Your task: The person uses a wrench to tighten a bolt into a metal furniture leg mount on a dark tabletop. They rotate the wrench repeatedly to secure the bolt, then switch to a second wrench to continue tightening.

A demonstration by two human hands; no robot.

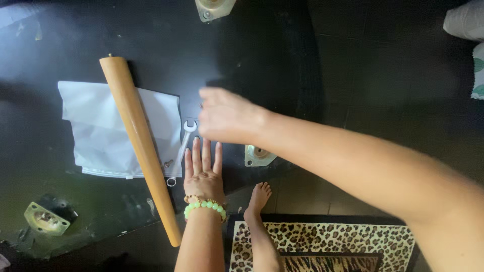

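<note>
My left hand (202, 168) lies flat, palm down, on the black board (242, 55), fingers spread, a green bead bracelet at its wrist. Just left of it sits a silver wrench (181, 151) on a white plastic bag (101, 131). A long tapered wooden leg (138, 143) lies diagonally across the bag. My right hand (224, 116) hovers blurred above the board, just beyond the left fingertips and near the wrench's open end; whether it holds anything small is unclear. A metal mounting plate (258, 155) sits right of my left hand.
Two more metal mounting plates sit on the board, one at the top edge (214, 8) and one at the lower left corner (46, 218). A small bolt (168, 163) rests on the bag. My bare foot (258, 197) stands by a leopard-print rug (327, 247).
</note>
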